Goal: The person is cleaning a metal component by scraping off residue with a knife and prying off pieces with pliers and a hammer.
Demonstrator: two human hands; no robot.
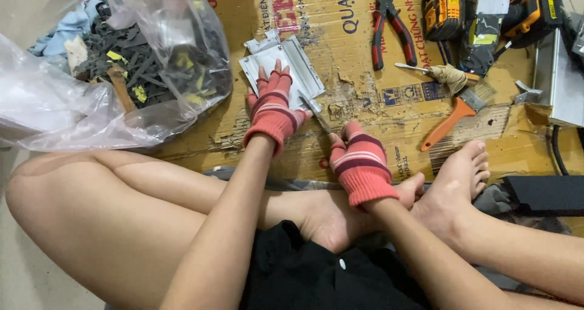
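I sit cross-legged on the floor wearing red striped fingerless gloves. My left hand (272, 106) lies flat on a grey metal plate (298, 64), pressing it against the worn cardboard sheet (365, 112). My right hand (360, 163) is closed around a thin metal blade tool (316, 110), whose tip rests at the plate's lower right edge, beside my left hand's fingers. The tool's handle is hidden inside my fist.
A clear plastic bag (121, 67) of dark scraps lies at the left. Red-handled pliers (390, 24), an orange-handled scraper (453, 121), a small brush (444, 74) and yellow-black power tools (480, 9) lie at the back right. My bare feet (456, 182) rest near the cardboard's front edge.
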